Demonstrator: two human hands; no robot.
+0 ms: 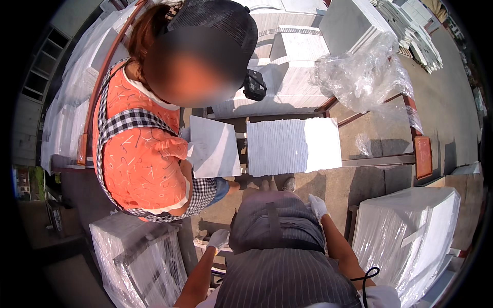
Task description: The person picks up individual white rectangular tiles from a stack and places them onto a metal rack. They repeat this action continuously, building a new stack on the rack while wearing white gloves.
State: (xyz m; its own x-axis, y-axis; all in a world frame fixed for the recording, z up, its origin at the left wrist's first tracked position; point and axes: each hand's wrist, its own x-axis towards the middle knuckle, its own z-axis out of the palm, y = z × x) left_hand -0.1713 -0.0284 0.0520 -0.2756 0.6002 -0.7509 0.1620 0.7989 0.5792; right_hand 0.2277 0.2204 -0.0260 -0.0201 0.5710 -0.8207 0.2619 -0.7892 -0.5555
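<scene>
My left hand (pixel 219 239), in a white glove, hangs beside my striped apron (pixel 287 274). Its fingers look loosely open, with nothing visible in them. On the other side of the apron, my right hand (pixel 318 206) is also gloved in white, fingers stretched and holding nothing I can see. Ahead of me, a row of thin white stone tiles (pixel 277 146) stands packed on edge on a metal frame. Left of it, a larger pale tile (pixel 213 146) lies in front of a co-worker in an orange top (pixel 144 167); the co-worker's grip is mostly hidden.
Film-wrapped stacks stand close by on the left (pixel 133 256) and right (pixel 405 236). Beyond the tile row are more white slabs (pixel 303 49) and crumpled clear plastic film (pixel 359 72). A red-brown metal frame post (pixel 423 156) stands at the right.
</scene>
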